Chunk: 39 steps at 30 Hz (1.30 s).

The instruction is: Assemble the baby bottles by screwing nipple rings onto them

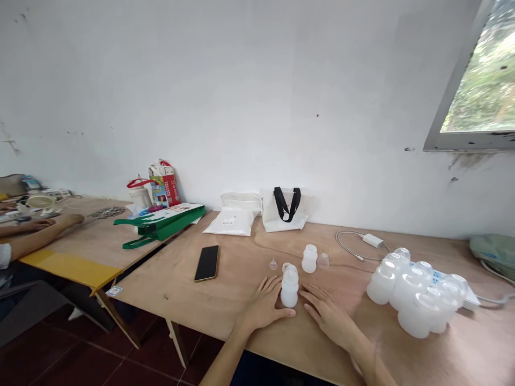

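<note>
Left grip (265,304) and right grip (328,313) spread flat on bench (241,257), flanking frosted plastic bottle (289,289) at 12 o'clock, apparently to keep it steady; more bottles (414,292) grouped at 3 o'clock.

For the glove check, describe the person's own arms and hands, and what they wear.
The left hand and right hand are bare, with no gloves, rings or watch in view. Both forearms show no sleeve. A dark garment shows below, between the arms.

The head camera looks forward and down at the left hand (263,304) and right hand (328,316), facing a white wall (241,96).
</note>
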### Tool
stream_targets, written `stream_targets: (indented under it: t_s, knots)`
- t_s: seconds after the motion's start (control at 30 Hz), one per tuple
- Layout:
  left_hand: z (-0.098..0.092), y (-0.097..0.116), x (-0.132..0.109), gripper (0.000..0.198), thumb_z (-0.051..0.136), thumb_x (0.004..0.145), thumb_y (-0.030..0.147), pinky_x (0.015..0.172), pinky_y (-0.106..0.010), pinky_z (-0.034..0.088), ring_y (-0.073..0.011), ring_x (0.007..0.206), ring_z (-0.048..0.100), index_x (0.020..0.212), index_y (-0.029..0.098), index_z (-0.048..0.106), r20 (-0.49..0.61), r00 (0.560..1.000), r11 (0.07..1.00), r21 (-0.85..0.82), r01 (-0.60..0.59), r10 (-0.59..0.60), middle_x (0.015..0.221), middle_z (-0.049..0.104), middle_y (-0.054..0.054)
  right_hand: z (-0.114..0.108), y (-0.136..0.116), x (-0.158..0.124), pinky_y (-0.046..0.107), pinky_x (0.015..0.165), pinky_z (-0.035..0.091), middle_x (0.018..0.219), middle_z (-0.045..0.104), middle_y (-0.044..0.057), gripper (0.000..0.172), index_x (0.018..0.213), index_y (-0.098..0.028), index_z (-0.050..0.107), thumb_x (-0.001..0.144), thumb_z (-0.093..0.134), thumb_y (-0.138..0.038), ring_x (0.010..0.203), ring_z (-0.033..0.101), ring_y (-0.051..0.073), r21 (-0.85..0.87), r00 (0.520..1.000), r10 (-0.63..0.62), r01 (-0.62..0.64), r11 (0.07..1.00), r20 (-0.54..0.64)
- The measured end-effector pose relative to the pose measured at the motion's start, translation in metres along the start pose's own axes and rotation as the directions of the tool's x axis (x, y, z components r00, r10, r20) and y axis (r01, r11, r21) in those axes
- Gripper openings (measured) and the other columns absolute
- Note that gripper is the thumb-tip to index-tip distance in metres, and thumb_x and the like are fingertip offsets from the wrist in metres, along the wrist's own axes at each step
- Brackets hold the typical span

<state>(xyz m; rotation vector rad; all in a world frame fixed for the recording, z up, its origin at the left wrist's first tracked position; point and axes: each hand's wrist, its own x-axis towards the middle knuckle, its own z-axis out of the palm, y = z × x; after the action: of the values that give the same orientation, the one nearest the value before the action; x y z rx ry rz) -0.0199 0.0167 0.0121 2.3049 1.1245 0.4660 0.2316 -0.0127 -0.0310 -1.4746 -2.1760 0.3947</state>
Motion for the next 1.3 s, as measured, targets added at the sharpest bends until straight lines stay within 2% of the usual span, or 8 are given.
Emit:
stream_targets:
  t_s: [0.2, 0.33, 0.73, 0.9, 1.0, 1.1, 1.17, 1.3]
  knots:
    - [-0.003, -0.011, -0.001, 0.065, 0.065, 0.094, 0.046, 0.132, -0.046, 0.014, -0.0261, 0.157, 0.028, 0.154, 0.026, 0.048, 0.037, 0.998, 0.995, 0.076, -0.059, 0.057, 0.167, 0.037, -0.006, 0.001, -0.008, 0.002, 0.059, 0.122, 0.036, 0.156, 0.053, 0.009, 0.047, 0.143, -0.024, 0.064, 0.104, 0.039, -0.035, 0.145, 0.049, 0.033, -0.106, 0.999, -0.045, 0.047, 0.993, 0.028]
    - [0.004, -0.01, -0.002, 0.056, 0.059, 0.097, 0.035, 0.131, -0.045, 0.02, -0.0247, 0.151, 0.038, 0.151, 0.025, 0.05, -0.054, 0.996, 0.988, 0.142, -0.057, 0.065, 0.161, 0.046, -0.005, 0.005, -0.011, 0.002, 0.058, 0.12, 0.039, 0.154, 0.055, 0.009, 0.045, 0.142, -0.025, 0.064, 0.103, 0.041, -0.032, 0.144, 0.05, 0.033, -0.162, 0.998, -0.068, 0.065, 0.985, -0.015]
    - [0.011, -0.011, 0.0, 0.049, 0.055, 0.1, 0.034, 0.127, -0.046, 0.03, -0.0247, 0.144, 0.047, 0.148, 0.023, 0.051, -0.131, 0.986, 0.967, 0.245, -0.073, 0.107, 0.154, 0.054, -0.007, 0.007, -0.012, 0.003, 0.056, 0.119, 0.041, 0.152, 0.057, 0.012, 0.044, 0.142, -0.02, 0.061, 0.105, 0.039, -0.032, 0.142, 0.052, 0.031, -0.216, 0.996, -0.081, 0.074, 0.974, -0.024]
    - [0.009, -0.01, 0.0, 0.047, 0.051, 0.104, 0.042, 0.126, -0.049, 0.031, -0.0264, 0.144, 0.047, 0.147, 0.024, 0.051, -0.135, 0.983, 0.964, 0.252, -0.089, 0.126, 0.153, 0.054, -0.007, 0.003, -0.021, 0.0, 0.055, 0.114, 0.045, 0.142, 0.064, 0.012, 0.038, 0.135, -0.024, 0.057, 0.101, 0.048, -0.037, 0.135, 0.058, 0.032, -0.03, 0.995, -0.006, 0.003, 1.0, -0.099]
    - [0.008, -0.007, -0.001, 0.047, 0.049, 0.105, 0.048, 0.123, -0.048, 0.033, -0.0266, 0.142, 0.048, 0.147, 0.026, 0.051, -0.142, 0.98, 0.968, 0.226, -0.109, 0.143, 0.153, 0.054, -0.007, -0.001, -0.028, 0.0, 0.052, 0.112, 0.048, 0.156, 0.051, 0.013, 0.063, 0.157, -0.026, 0.03, 0.101, 0.052, -0.045, 0.139, 0.055, 0.032, 0.2, 0.981, 0.102, -0.068, 0.978, -0.168]
    - [0.01, -0.004, -0.002, 0.054, 0.047, 0.105, 0.055, 0.123, -0.05, 0.033, -0.0279, 0.144, 0.044, 0.15, 0.026, 0.05, -0.117, 0.98, 0.962, 0.242, -0.13, 0.161, 0.154, 0.053, -0.008, -0.006, -0.034, 0.003, 0.049, 0.115, 0.046, 0.169, 0.031, 0.01, 0.082, 0.164, -0.034, 0.008, 0.1, 0.056, -0.05, 0.15, 0.042, 0.03, 0.365, 0.957, 0.117, -0.013, 0.931, -0.266]
    - [0.013, -0.003, -0.002, 0.055, 0.044, 0.105, 0.058, 0.125, -0.055, 0.029, -0.029, 0.148, 0.04, 0.152, 0.029, 0.05, -0.076, 0.985, 0.957, 0.259, -0.134, 0.158, 0.157, 0.05, -0.007, -0.011, -0.037, 0.005, 0.049, 0.116, 0.046, 0.17, 0.029, 0.007, 0.079, 0.163, -0.038, 0.012, 0.1, 0.058, -0.05, 0.151, 0.04, 0.029, 0.406, 0.947, 0.101, 0.034, 0.913, -0.304]
    - [0.015, 0.0, -0.002, 0.048, 0.037, 0.108, 0.058, 0.126, -0.061, 0.021, -0.0284, 0.153, 0.035, 0.148, 0.04, 0.054, -0.022, 0.991, 0.966, 0.227, -0.127, 0.135, 0.162, 0.045, -0.002, -0.02, -0.041, 0.006, 0.049, 0.115, 0.046, 0.157, 0.05, 0.008, 0.054, 0.152, -0.034, 0.041, 0.101, 0.055, -0.047, 0.142, 0.052, 0.027, 0.371, 0.951, 0.042, 0.079, 0.925, -0.305]
